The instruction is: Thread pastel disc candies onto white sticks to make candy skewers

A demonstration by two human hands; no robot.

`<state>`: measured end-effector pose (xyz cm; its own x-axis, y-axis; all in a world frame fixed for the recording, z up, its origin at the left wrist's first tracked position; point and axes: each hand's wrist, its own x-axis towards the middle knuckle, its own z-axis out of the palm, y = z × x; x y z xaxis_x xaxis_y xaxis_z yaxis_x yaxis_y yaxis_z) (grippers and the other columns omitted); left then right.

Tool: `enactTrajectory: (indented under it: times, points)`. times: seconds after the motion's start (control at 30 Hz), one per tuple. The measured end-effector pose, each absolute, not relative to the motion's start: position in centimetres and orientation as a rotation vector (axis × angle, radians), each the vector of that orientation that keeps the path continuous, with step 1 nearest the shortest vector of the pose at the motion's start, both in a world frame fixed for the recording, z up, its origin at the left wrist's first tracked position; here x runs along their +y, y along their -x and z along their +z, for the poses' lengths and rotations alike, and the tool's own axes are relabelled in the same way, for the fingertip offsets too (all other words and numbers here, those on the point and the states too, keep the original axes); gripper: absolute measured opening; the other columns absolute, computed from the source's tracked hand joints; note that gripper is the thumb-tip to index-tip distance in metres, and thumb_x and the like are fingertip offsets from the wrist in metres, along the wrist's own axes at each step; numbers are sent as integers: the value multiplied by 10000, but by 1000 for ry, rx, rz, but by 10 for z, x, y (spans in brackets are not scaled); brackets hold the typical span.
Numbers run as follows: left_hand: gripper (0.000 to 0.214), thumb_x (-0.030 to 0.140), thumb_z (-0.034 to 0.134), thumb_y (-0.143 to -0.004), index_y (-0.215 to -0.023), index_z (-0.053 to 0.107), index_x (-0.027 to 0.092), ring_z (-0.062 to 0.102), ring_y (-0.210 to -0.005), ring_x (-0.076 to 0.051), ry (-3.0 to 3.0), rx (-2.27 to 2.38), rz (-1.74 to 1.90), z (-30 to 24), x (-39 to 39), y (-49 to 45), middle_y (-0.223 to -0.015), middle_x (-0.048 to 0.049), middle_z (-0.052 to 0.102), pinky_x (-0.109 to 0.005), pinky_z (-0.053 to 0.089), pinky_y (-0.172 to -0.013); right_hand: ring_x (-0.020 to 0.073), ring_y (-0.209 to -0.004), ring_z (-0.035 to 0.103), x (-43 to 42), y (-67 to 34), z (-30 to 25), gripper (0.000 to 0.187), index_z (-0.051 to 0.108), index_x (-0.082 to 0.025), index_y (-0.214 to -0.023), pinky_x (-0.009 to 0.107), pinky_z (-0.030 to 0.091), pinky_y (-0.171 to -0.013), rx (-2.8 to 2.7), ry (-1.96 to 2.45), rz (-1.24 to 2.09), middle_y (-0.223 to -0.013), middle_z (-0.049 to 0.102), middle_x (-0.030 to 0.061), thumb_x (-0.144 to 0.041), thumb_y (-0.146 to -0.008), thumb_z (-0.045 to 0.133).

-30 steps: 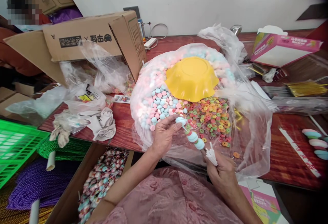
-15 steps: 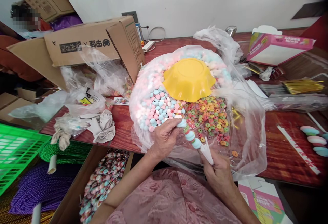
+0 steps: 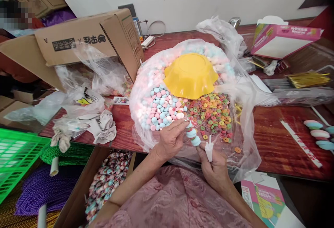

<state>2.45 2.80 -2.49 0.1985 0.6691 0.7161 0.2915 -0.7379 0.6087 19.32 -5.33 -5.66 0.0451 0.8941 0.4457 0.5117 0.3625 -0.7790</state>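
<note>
My left hand (image 3: 171, 138) pinches the upper end of a candy skewer (image 3: 193, 134), a short row of pale blue marshmallow-like candies with thin coloured rings between them. My right hand (image 3: 216, 167) is closed around several white paper sticks (image 3: 209, 150), and its thumb and finger are at the skewer's lower end. Just beyond the hands lie loose pink and blue candies (image 3: 165, 106) and, to their right, small coloured ring candies (image 3: 211, 113). Behind them a yellow wavy-rimmed bowl (image 3: 191, 76) rests upside down on a clear plastic bag (image 3: 139, 81) of candies.
An open cardboard box (image 3: 86, 43) stands at left, with a crumpled cloth (image 3: 103, 127) before it. A green basket (image 3: 21, 158) and a box of finished skewers (image 3: 106, 175) are below the table. At right lie a white strip (image 3: 301, 144) and candy skewers (image 3: 319, 134).
The skewer has tilted more upright and sits slightly lower left in view. My right hand has shifted a little left with the white sticks. The whole view has moved slightly.
</note>
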Motion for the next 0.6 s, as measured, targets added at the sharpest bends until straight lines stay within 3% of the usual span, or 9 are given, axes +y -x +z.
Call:
enactTrajectory:
  times: [0.23,0.5,0.6]
  points:
    - [276,342,572,-964,-1165,719,223,711,-1047,-212,-1435,930,1308,-14,28,-34,-1175,-81,739,-360,576,-938,159,-542,597,-51,-208,-56,475,670,-185,-1110,256,506,-594,-1770,1295,200,-754,709,19,-28,-735,423]
    - [215,312,589,-954,-1065,760,245,681,-1094,-203,-1585,861,1394,-20,19,-50,-1103,-58,758,-393,508,-1046,145,-546,616,-59,-203,-56,414,687,-167,-1064,244,504,-573,-1684,1309,253,-747,715,22,-19,-781,422]
    - [303,407,597,-945,-1190,701,261,673,-1123,-217,-1295,845,1329,-18,15,-54,-1219,-66,715,-418,500,-1052,142,-570,626,-59,-205,-58,387,696,-172,-1053,236,501,-575,-1626,1277,313,-737,704,8,-20,-797,449]
